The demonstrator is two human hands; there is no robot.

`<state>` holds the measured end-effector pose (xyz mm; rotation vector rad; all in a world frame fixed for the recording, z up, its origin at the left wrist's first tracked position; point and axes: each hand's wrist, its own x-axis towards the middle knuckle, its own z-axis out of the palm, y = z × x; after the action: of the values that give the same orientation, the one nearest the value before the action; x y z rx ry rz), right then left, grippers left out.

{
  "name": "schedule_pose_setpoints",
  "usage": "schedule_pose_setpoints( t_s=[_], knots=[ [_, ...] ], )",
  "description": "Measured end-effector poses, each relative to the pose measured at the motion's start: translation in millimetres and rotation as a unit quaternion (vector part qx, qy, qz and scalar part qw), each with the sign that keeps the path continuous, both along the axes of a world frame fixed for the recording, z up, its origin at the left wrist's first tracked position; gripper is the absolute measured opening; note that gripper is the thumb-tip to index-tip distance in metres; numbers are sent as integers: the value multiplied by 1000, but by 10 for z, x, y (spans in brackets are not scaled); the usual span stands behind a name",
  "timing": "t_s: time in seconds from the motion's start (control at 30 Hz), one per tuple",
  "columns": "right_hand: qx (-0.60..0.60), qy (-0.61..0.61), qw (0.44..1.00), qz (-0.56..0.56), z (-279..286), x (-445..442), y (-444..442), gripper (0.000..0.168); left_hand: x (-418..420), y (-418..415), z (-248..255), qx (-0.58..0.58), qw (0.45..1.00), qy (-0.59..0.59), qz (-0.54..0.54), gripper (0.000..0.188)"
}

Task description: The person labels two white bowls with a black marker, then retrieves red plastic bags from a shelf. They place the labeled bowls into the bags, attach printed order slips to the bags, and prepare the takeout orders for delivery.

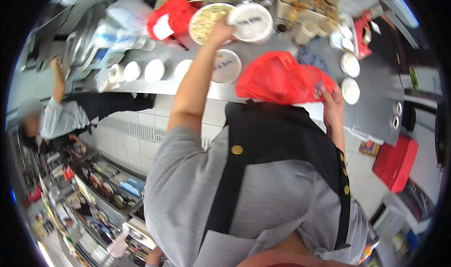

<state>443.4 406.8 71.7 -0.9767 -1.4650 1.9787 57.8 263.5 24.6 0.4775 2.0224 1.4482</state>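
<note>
My left hand reaches across the steel counter to where a large white tub of pale chopped food and a white lidded tub stand side by side. It touches the left edge of the lidded tub; whether the fingers grip it is hard to see. Handwriting marks that lid. At the near edge, my right hand pinches the right side of a red plastic bag. The bag lies spread out, and its contents are hidden. Just left of it is a round lidded container with writing on top.
A tied red bag with a paper slip stands at the back left. Round white containers line the near left edge. A basket of jars occupies the back right. A co-worker stands at far left. A red box sits right.
</note>
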Motion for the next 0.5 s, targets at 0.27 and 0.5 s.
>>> schedule_pose_setpoints(
  t_s=[0.27, 0.5],
  knots=[
    [-22, 67, 996, 49, -48, -63, 57, 31, 900, -288, 1218, 13, 984, -11, -179, 51],
    [18, 38, 997, 68, 85, -85, 22, 53, 1538, -247, 344, -76, 950, 167, -251, 51]
  ],
)
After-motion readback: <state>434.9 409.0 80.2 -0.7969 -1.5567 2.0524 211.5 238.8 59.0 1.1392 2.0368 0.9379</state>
